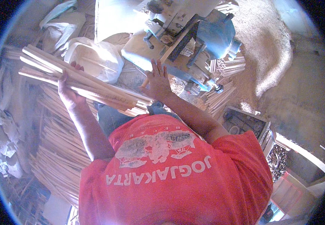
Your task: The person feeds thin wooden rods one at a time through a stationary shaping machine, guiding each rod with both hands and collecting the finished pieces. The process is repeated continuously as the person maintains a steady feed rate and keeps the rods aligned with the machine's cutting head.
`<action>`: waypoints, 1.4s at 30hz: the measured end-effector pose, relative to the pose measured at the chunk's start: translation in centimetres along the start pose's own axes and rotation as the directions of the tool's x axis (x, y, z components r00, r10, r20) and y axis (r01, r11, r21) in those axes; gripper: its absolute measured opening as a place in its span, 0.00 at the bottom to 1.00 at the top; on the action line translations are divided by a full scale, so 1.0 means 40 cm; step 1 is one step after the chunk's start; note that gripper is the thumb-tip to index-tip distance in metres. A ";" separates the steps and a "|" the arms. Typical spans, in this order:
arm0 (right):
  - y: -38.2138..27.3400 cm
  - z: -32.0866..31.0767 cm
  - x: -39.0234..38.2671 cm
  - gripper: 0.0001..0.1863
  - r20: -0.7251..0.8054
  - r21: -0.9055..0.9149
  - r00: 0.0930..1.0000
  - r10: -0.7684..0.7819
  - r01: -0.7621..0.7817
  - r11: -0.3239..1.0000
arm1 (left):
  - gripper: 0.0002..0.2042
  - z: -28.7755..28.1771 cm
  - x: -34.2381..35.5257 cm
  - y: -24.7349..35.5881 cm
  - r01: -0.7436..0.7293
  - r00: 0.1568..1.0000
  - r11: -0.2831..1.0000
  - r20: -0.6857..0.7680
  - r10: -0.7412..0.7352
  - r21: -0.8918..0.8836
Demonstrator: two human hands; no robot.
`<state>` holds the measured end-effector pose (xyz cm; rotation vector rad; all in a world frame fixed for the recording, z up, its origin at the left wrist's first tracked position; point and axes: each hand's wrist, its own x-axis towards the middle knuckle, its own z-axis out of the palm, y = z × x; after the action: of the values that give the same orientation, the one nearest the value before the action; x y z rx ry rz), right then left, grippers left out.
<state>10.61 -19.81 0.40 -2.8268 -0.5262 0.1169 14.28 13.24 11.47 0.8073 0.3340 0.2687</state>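
A bundle of pale wooden strips (106, 93) lies diagonally across my lap, gripped by my left hand (70, 90) with fingers curled round it. My right hand (158, 84) has its fingers spread and touches or hovers over a single narrow strip (166, 54) that runs up into a blue-and-metal woodworking machine (215, 32); whether the fingers press on it is unclear. The machine's fence and knobs sit just beyond that hand. My red shirt (173, 187) fills the lower middle.
A white plastic container (83, 50) stands behind the bundle. Long strips (57, 150) are piled at my left, shorter ones (218, 97) right of the machine. Shavings (271, 48) heap at upper right. A dark metal box (245, 123) is beside my right arm, white sacks (57, 30) at upper left.
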 end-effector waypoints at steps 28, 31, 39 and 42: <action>0.071 -0.009 0.026 0.40 -0.100 -0.005 0.995 -0.003 0.003 1.000 | 0.38 0.028 -0.027 -0.007 0.020 0.998 0.999 -0.060 -0.018 0.033; 0.079 -0.013 0.027 0.41 -0.121 0.062 0.992 0.021 -0.013 0.998 | 0.35 0.032 -0.035 -0.008 0.040 0.996 0.999 -0.080 -0.037 0.033; 0.095 0.013 0.020 0.48 -0.137 -0.001 0.987 0.086 -0.087 0.996 | 0.37 0.034 -0.040 -0.013 0.053 0.997 0.999 -0.049 -0.053 0.013; 0.115 0.020 0.031 0.52 -0.191 0.005 0.978 0.080 -0.080 0.997 | 0.37 0.036 -0.043 -0.014 0.033 0.999 0.999 -0.042 -0.033 0.014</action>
<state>13.24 -23.32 -1.65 -2.8222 -0.3702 -0.1397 13.35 11.30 12.31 0.8106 0.3890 0.2529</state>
